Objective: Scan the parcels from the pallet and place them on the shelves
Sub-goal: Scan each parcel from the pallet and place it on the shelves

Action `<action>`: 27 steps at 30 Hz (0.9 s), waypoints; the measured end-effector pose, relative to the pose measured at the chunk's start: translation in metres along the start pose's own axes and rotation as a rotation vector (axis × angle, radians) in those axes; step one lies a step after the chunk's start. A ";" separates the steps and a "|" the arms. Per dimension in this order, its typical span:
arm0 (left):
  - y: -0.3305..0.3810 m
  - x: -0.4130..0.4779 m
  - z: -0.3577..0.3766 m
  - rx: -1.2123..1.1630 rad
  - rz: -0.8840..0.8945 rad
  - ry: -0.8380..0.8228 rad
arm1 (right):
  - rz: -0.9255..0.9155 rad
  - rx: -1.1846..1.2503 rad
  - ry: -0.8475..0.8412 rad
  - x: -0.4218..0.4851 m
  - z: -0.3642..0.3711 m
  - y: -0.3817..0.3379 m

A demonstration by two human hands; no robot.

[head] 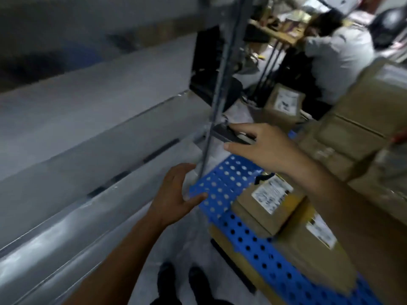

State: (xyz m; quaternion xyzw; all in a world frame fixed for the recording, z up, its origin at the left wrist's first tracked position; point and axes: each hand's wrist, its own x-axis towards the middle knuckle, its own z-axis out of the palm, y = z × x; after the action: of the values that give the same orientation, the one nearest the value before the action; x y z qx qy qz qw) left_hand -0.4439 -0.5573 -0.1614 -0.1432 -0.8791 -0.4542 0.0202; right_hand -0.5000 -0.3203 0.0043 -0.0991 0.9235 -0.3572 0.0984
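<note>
Editor: A warehouse aisle beside the racking. Where does the risk lie?

Photographer: The right hand [262,148] grips a dark handheld scanner [229,135] just beside the steel upright [218,95] of the grey shelves [88,119], and a careless swing could knock it on the post. The left hand [176,194] hangs open, fingers spread and holding nothing, over the corner of the blue perforated pallet [229,179].

Editor: And the parcels?

Photographer: The nearest labelled parcel [271,201] lies on the pallet beneath the right forearm, resting on a larger carton [304,249]. Lifted one-handed, it may slip. The pallet edge near the person's shoes [198,282] looks a likely trip.

Editor: What can't be read?

Photographer: Motion blur smears every label, so no barcode is legible. The shelf contents are a dark smudge. The taller carton stack [352,128] is cut by the right edge, and a seated person [337,62] at a desk [275,34] behind faces away.
</note>
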 end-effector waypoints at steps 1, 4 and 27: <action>-0.002 0.008 0.012 -0.061 0.011 -0.081 | 0.069 0.007 0.008 -0.015 -0.002 0.014; -0.007 0.029 0.056 -0.181 0.074 -0.320 | 0.281 -0.004 0.050 -0.068 -0.008 0.057; 0.004 0.008 0.189 -0.002 0.198 -0.392 | 0.594 -0.669 -0.242 -0.199 -0.011 0.127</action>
State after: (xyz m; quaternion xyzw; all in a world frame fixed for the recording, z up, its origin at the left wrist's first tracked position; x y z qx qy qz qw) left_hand -0.4327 -0.4010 -0.2680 -0.3145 -0.8473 -0.4145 -0.1069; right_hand -0.3254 -0.1709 -0.0518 0.1024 0.9584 0.0182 0.2659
